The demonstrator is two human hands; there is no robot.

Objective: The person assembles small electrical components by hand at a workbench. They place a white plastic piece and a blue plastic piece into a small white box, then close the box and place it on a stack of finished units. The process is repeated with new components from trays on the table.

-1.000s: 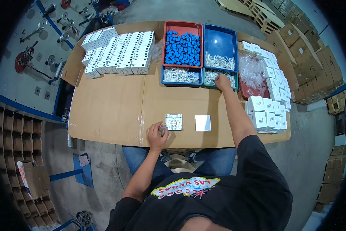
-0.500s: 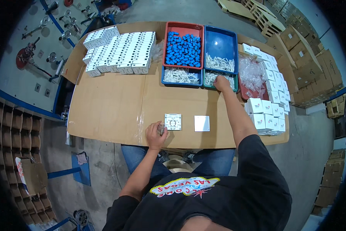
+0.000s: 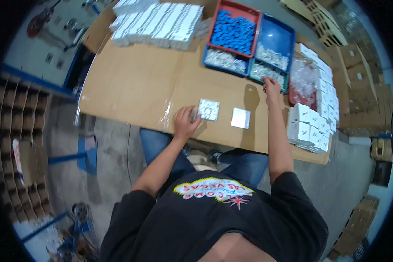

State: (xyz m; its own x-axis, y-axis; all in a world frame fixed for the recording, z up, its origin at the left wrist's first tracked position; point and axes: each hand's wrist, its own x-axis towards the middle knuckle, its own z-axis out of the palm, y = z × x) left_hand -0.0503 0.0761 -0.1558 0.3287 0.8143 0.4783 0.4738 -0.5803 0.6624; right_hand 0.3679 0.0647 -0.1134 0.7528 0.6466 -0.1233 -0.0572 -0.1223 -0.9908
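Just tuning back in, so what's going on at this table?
A person is working with both bare hands. The left hand is beside a square white piece; whatever it holds is unclear. The right hand is at the near side of the green tray of small white parts, its grip too blurred to read. A flat square plate lies apart, to the right of the white piece.

Stacked cardboard boxes (image 3: 365, 99), wooden pallet (image 3: 317, 21), brown compartment rack (image 3: 27, 114)
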